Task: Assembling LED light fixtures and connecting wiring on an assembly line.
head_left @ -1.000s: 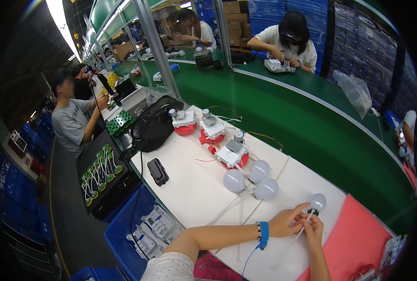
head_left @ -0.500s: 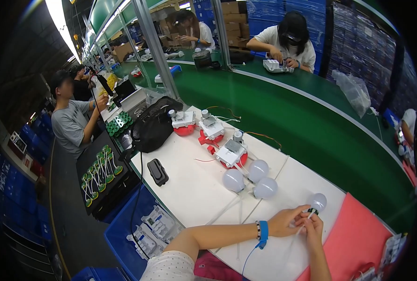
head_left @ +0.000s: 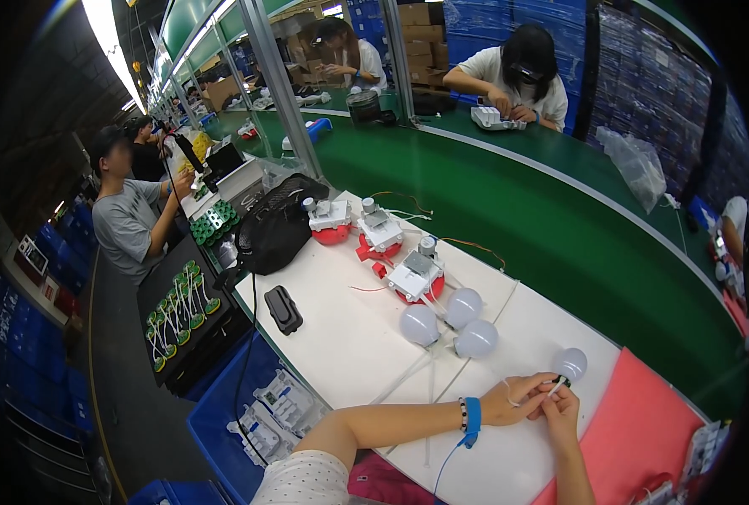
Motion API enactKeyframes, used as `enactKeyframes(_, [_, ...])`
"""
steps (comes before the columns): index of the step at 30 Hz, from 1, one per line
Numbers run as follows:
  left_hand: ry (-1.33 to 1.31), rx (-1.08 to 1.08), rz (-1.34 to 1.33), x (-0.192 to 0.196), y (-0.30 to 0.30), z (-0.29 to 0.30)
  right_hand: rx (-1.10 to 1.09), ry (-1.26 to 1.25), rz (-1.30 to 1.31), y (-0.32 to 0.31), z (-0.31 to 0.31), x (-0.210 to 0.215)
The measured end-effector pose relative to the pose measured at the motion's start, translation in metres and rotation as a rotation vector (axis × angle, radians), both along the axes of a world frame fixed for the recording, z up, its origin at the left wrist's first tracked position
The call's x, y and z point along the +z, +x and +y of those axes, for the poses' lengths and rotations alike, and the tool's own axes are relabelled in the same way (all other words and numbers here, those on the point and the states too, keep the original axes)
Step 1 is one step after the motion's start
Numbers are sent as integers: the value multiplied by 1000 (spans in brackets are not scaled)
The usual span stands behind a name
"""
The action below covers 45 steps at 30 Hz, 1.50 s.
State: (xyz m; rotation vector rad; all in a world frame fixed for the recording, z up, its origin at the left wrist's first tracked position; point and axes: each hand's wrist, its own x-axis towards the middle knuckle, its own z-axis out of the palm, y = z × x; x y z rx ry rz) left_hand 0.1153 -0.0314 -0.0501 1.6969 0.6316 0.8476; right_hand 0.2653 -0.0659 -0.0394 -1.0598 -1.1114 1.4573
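A frosted round bulb (head_left: 571,364) with a dark, partly hidden base rests at the right of the white tabletop, close to my fingertips. A thin white cable (head_left: 510,392) leads from that base and curls up over my left hand (head_left: 509,402). The left hand's fingers are closed at the cable by the base, and a blue strap circles that wrist. My right hand (head_left: 561,414) meets it from the right, fingertips pinched on the cable. Exactly where each fingertip grips is hidden. Three more frosted bulbs (head_left: 477,337) lie to the left, their white cables trailing toward me.
White-and-red motor assemblies (head_left: 416,273) stand farther back on the tabletop (head_left: 341,337). A black case (head_left: 284,310) and black mesh bag (head_left: 282,223) lie left. A pink foam sheet (head_left: 635,421) covers the right side. A blue bin (head_left: 215,421) holds white housings. Co-workers sit around the green conveyor (head_left: 560,244).
The cable, which hung down below my hands, now loops up over my left hand. My right fingers have drawn in closer to the left ones. The bulb has barely moved.
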Motion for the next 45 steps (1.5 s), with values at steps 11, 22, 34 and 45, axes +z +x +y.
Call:
enactKeyframes(11, [-70, -16, -15, 5, -1, 0, 32, 15, -1, 2, 1, -4])
enactKeyframes(22, [-1, 13, -28, 2, -1, 1, 52, 46, 26, 1, 1, -1])
enactKeyframes(34, [-19, 21, -51, 10, 1, -2, -69, -18, 36, 3, 2, -2])
enactKeyframes(45, [10, 52, 0, 7, -4, -1, -71, 18, 180, 8, 4, -8])
